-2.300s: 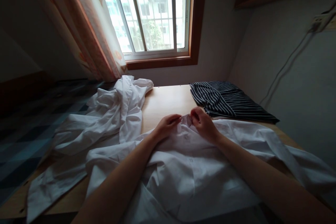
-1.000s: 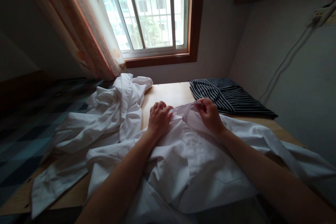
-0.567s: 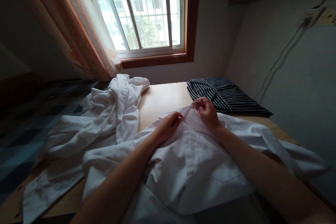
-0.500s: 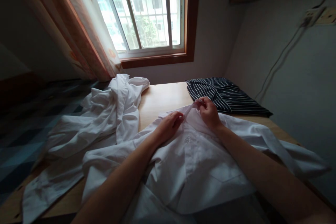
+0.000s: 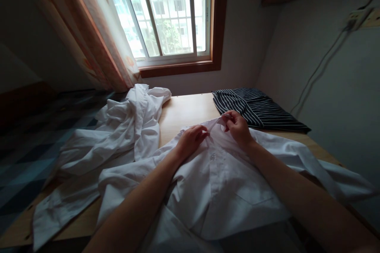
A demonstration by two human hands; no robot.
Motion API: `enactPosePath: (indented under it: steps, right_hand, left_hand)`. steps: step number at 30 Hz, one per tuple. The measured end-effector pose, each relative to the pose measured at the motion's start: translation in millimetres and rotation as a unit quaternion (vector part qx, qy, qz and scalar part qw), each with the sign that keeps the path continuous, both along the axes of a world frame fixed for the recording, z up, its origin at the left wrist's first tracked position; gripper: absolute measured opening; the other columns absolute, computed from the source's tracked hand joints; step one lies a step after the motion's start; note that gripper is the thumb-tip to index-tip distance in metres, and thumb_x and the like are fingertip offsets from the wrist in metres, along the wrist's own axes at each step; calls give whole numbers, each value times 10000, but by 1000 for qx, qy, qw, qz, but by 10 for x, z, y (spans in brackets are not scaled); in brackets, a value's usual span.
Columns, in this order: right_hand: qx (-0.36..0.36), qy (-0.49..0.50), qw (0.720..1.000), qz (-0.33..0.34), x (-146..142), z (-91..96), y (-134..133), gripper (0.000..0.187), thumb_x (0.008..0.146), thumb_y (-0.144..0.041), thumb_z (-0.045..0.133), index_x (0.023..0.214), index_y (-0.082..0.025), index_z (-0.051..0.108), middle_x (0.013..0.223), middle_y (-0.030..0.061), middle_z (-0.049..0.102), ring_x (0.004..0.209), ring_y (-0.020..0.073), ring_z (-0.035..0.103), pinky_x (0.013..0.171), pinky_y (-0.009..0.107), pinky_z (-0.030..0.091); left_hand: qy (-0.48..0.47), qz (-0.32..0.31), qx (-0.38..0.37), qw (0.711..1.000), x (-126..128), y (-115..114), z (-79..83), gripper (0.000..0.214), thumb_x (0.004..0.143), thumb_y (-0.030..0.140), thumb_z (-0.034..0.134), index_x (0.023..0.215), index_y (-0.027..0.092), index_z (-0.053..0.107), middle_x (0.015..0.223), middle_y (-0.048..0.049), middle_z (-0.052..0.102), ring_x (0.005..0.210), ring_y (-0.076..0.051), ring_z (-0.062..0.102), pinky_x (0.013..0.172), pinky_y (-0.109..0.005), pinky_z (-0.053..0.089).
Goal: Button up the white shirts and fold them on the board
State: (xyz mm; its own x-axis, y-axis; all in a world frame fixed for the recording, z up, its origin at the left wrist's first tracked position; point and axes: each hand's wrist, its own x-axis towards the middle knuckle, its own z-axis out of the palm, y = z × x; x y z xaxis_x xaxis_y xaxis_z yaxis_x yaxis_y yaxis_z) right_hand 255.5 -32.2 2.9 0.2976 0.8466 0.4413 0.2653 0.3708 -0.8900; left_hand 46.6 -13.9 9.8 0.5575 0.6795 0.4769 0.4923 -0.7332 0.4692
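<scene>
A white button-up shirt (image 5: 228, 189) lies spread out before me, front side up, its collar end away from me and its sleeves out to both sides. My left hand (image 5: 192, 140) rests at the left of the collar, fingers bent and closed on the cloth near the top of the button strip. At the right side of the collar, my right hand (image 5: 236, 127) pinches the collar edge between thumb and finger and holds it slightly raised. A chest pocket shows on the shirt's right half.
A crumpled white garment (image 5: 118, 134) lies at the left of the wooden table (image 5: 187, 106). Dark striped clothing (image 5: 258, 106) is folded at the back right. Behind stand a window (image 5: 169, 19) and a curtain (image 5: 97, 27). A cable (image 5: 320, 67) hangs on the right wall.
The view has shifted slightly. Both hands stay at the collar with nearly the same hold; the right fingers have moved a little.
</scene>
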Motion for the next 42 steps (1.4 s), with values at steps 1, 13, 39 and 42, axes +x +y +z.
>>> enactPosePath:
  steps: [1,13,39,42]
  right_hand:
    - [0,-14,1000,1,-2,7,-10,227,827,-412,598,859,-188,592,616,-30,556,465,109,507,431,230,440]
    - [56,9,989,-134,193,16,86,195,827,-318,553,981,-198,571,932,77,645,799,202,645,717,377,571]
    - [75,-465,878,88,-121,77,-111,262,991,-299,419,771,-205,526,678,31,601,611,174,526,619,291,355]
    - [95,-489,867,39,-102,221,-17,262,998,-338,415,787,-212,504,654,47,595,615,205,543,632,309,346]
  left_hand:
    - [13,14,9,1000,-11,6,-4,91,907,255,603,906,208,680,864,-18,708,767,-154,636,744,-258,481]
    - [98,106,135,980,-172,43,115,150,951,283,542,945,227,681,868,-25,732,789,-166,659,747,-261,451]
    - [-38,-120,-222,967,2,-68,133,172,897,222,441,908,172,604,870,-40,672,775,-143,610,724,-253,518]
    - [-3,-99,-166,981,68,-51,215,191,916,248,429,852,189,600,888,-45,686,818,-157,616,771,-265,508]
